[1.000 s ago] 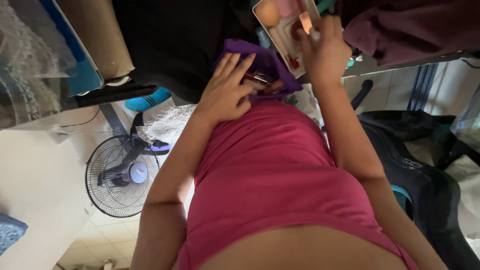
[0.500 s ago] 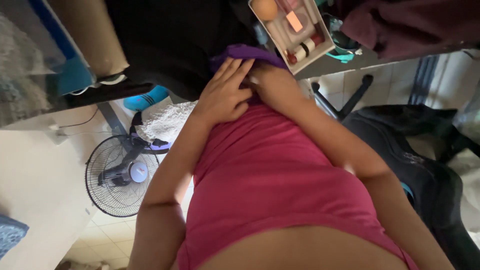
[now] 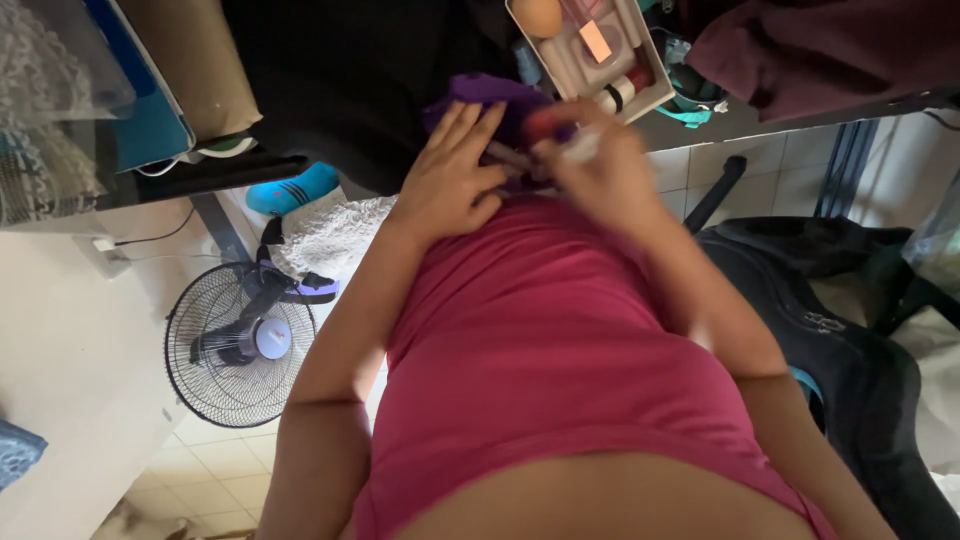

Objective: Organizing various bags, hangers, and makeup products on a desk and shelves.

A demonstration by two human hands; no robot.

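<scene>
My left hand (image 3: pixel 450 185) lies with fingers spread over a purple pouch (image 3: pixel 492 95) and holds it against my pink shirt. My right hand (image 3: pixel 605 175) is blurred beside it at the pouch's mouth. Its fingers pinch a small red and white tube (image 3: pixel 558 135). Just beyond the pouch, a white tray (image 3: pixel 575 70) sits on the table edge. It holds a beige sponge (image 3: pixel 540 15), a peach-coloured block (image 3: pixel 595 41) and another red and white tube (image 3: pixel 622 90).
A standing fan (image 3: pixel 240 340) is on the tiled floor at the left, with a white fluffy mat (image 3: pixel 330 235) and a blue sock (image 3: pixel 295 187) behind it. A black bag (image 3: pixel 830 320) lies at the right, and a maroon cloth (image 3: pixel 820 50) is on the table.
My right hand came down from the tray to the pouch, dipped into it, and is now at its mouth with a small tube. My left hand stayed on the pouch.
</scene>
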